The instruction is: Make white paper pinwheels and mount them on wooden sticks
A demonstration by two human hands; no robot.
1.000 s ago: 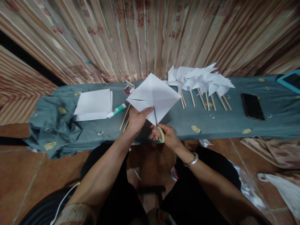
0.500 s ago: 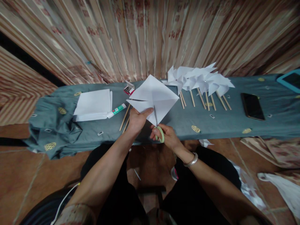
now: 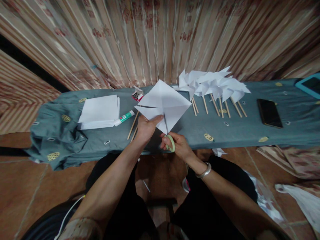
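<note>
Almost no change from half a second ago: paper and both hands sit where they were. White paper square (image 3: pixel 163 101) is held tilted like a diamond above the tabletop (image 3: pixel 250 128), creased, slit at left corner. Left hand (image 3: pixel 147 128) pinches its lower edge. Right hand (image 3: pixel 175 144) grips green-handled scissors (image 3: pixel 169 138), blades in the bottom corner.

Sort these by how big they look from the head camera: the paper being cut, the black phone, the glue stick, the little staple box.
1. Paper being cut, though it is held nearest the camera.
2. Black phone.
3. Glue stick and staple box: too alike to rank.
</note>
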